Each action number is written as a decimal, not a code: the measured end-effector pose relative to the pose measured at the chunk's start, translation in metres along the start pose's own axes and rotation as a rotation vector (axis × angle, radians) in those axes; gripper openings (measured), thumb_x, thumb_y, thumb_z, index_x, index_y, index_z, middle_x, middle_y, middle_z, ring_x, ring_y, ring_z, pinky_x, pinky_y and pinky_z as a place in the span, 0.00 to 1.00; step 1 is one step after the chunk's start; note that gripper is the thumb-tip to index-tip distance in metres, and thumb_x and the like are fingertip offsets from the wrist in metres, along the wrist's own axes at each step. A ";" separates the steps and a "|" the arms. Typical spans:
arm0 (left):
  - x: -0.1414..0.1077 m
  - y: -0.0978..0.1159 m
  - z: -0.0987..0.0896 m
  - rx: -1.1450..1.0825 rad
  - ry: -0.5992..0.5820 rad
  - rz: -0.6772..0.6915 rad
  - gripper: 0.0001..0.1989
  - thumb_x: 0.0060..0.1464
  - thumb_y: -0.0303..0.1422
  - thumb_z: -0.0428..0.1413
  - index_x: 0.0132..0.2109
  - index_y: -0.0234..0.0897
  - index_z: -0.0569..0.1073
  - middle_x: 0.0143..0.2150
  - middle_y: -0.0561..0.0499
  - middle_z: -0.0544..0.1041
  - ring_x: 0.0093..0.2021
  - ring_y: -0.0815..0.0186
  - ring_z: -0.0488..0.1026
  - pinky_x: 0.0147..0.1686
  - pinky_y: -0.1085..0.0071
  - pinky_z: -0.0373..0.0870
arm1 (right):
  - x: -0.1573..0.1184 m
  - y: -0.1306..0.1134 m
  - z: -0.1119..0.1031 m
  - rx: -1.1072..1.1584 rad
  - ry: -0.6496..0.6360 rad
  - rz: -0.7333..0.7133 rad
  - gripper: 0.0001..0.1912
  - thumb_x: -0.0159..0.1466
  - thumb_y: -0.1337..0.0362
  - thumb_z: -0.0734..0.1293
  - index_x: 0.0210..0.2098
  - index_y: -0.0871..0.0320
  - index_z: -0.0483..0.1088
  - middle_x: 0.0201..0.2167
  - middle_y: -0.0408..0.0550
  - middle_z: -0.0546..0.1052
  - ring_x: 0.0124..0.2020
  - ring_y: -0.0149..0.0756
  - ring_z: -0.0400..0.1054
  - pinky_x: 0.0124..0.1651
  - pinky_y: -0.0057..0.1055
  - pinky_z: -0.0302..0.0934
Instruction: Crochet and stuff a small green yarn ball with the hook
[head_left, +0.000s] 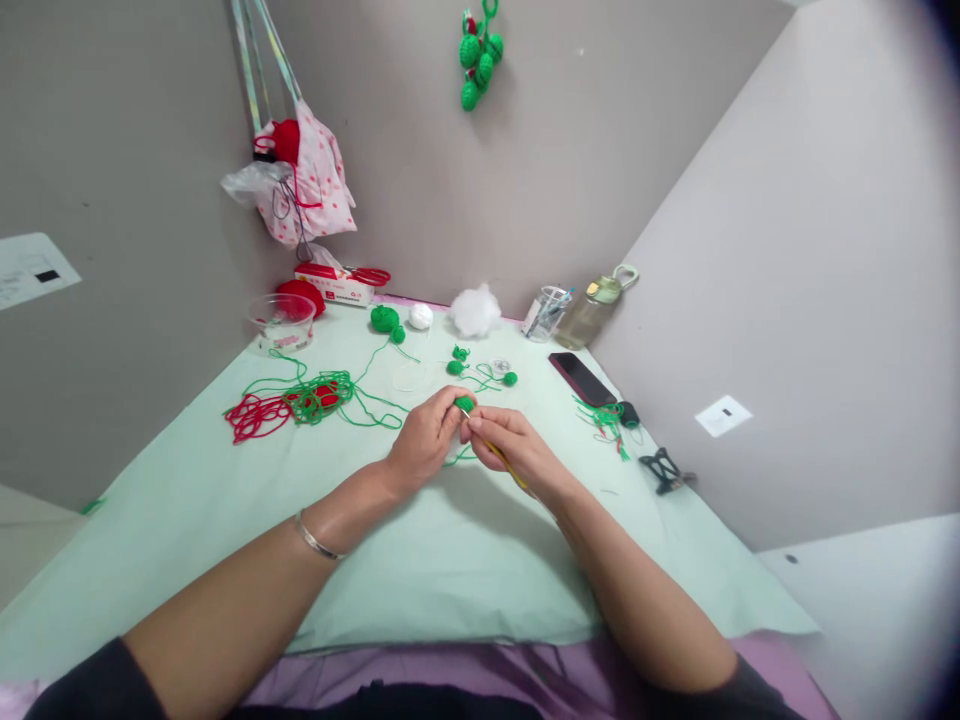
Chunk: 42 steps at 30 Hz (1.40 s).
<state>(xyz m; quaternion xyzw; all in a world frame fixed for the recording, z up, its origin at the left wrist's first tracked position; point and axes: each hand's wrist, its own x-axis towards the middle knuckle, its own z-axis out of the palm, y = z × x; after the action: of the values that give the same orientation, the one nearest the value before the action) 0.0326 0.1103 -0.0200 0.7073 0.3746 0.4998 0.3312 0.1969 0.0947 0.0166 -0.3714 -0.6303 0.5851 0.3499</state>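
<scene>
My left hand point(426, 438) pinches a small green crochet piece point(466, 403) near the middle of the table. In my right hand point(512, 442) is a crochet hook point(507, 464) with a yellow handle, its metal tip at the green piece. Green yarn point(460, 456) trails below the two hands. Just beyond them lie small green crocheted balls, one point(454, 367) to the left and another point(510, 379) to the right, with loose green strands between. How the hook tip sits in the stitches is too small to tell.
Tangled red and green yarn point(315, 400) lies at left, near a clear plastic bowl point(279, 325). Along the back are a green yarn ball point(385, 319), white stuffing point(475, 311), a clear cup point(545, 313) and a bottle point(592, 312). A phone point(581, 379) and a black stand point(666, 470) are at right.
</scene>
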 end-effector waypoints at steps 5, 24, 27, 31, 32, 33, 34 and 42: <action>0.003 -0.005 -0.005 0.078 0.006 0.080 0.12 0.64 0.31 0.48 0.48 0.39 0.75 0.46 0.45 0.78 0.46 0.59 0.75 0.50 0.66 0.68 | 0.004 0.002 -0.012 0.216 -0.119 0.064 0.14 0.67 0.55 0.66 0.34 0.61 0.73 0.12 0.32 0.57 0.16 0.24 0.41 0.23 0.27 0.38; 0.015 -0.006 -0.014 -0.266 0.028 -0.200 0.15 0.64 0.38 0.49 0.47 0.36 0.77 0.36 0.49 0.80 0.34 0.61 0.76 0.39 0.68 0.72 | -0.004 -0.007 -0.058 -0.986 0.071 0.122 0.14 0.68 0.60 0.62 0.46 0.57 0.77 0.44 0.54 0.80 0.43 0.43 0.72 0.49 0.37 0.62; 0.011 0.000 -0.006 -0.288 0.019 -0.194 0.11 0.60 0.34 0.53 0.42 0.39 0.80 0.44 0.48 0.79 0.46 0.58 0.75 0.52 0.66 0.70 | 0.002 0.000 -0.037 -0.487 0.055 -0.036 0.19 0.67 0.61 0.64 0.56 0.55 0.72 0.55 0.53 0.77 0.54 0.43 0.71 0.57 0.38 0.63; 0.009 0.000 -0.002 -0.351 0.058 -0.229 0.10 0.58 0.34 0.55 0.40 0.39 0.81 0.51 0.47 0.76 0.54 0.57 0.72 0.55 0.67 0.67 | 0.007 0.005 -0.018 0.030 -0.049 -0.011 0.27 0.61 0.64 0.69 0.60 0.53 0.68 0.47 0.48 0.78 0.39 0.34 0.73 0.41 0.31 0.66; 0.010 -0.001 -0.002 -0.377 0.061 -0.255 0.10 0.58 0.35 0.55 0.40 0.38 0.80 0.50 0.47 0.76 0.49 0.59 0.74 0.51 0.67 0.70 | 0.008 0.006 -0.017 0.057 -0.062 0.029 0.27 0.61 0.63 0.69 0.59 0.54 0.68 0.43 0.47 0.79 0.31 0.31 0.70 0.34 0.29 0.63; 0.010 -0.002 -0.003 -0.408 0.059 -0.283 0.11 0.59 0.36 0.55 0.41 0.38 0.80 0.47 0.47 0.77 0.43 0.61 0.75 0.45 0.68 0.71 | 0.008 0.007 -0.017 0.053 -0.072 0.068 0.26 0.61 0.62 0.70 0.59 0.56 0.69 0.39 0.46 0.79 0.26 0.28 0.65 0.29 0.28 0.58; 0.011 -0.003 -0.003 -0.441 0.053 -0.312 0.11 0.59 0.38 0.55 0.42 0.37 0.79 0.43 0.48 0.77 0.37 0.63 0.74 0.39 0.69 0.71 | 0.008 0.008 -0.018 0.026 -0.081 0.097 0.24 0.62 0.61 0.70 0.57 0.58 0.70 0.36 0.46 0.79 0.22 0.26 0.60 0.27 0.28 0.54; 0.011 0.001 0.001 -0.626 0.064 -0.382 0.11 0.57 0.38 0.56 0.39 0.35 0.77 0.34 0.50 0.77 0.31 0.67 0.72 0.32 0.73 0.68 | 0.011 0.012 -0.012 -0.107 0.161 -0.059 0.18 0.62 0.54 0.71 0.47 0.58 0.72 0.37 0.45 0.75 0.31 0.30 0.66 0.33 0.29 0.61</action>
<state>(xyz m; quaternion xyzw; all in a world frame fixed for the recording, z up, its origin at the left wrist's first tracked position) 0.0357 0.1188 -0.0142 0.4732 0.3391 0.5411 0.6069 0.2034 0.1105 0.0052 -0.4165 -0.6414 0.5082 0.3960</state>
